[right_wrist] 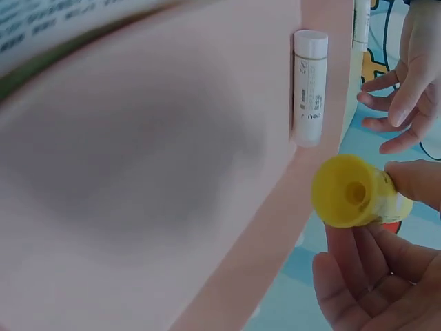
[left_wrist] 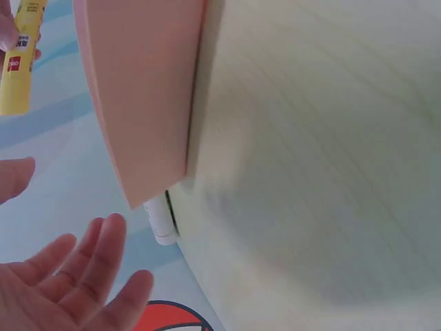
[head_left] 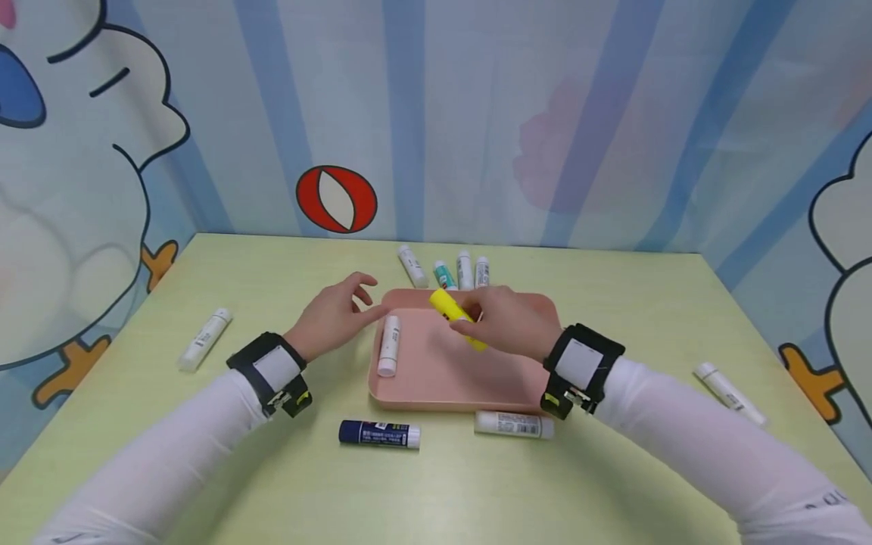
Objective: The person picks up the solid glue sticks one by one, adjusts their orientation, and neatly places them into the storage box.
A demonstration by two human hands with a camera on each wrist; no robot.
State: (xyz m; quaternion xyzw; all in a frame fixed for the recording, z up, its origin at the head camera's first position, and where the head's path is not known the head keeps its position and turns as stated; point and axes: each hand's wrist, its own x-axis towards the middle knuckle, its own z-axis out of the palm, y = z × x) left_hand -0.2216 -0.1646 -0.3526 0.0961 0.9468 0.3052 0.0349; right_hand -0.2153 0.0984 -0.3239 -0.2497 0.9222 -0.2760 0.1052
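Note:
A yellow glue stick (head_left: pixel 447 305) is pinched between the thumb and fingers of my right hand (head_left: pixel 512 324), above the pink tray (head_left: pixel 463 395). Its hollow round end faces the camera in the right wrist view. Inside the tray, along its left side, lies a white glue stick (right_wrist: pixel 310 89). My left hand (head_left: pixel 338 314) holds nothing; its fingers are spread and loosely bent, with the thumb at the tray's far left corner. The left wrist view shows this hand (left_wrist: pixel 76 283) beside the tray's outer wall (left_wrist: pixel 141 89).
Behind the tray stand or lean several glue sticks, one of them teal (head_left: pixel 444 275). A navy glue stick (head_left: pixel 379 434) and a white one (head_left: pixel 514 425) lie in front. Others lie far left (head_left: pixel 205 340) and far right (head_left: pixel 730 394). A printed curtain (head_left: pixel 463 121) backs the table.

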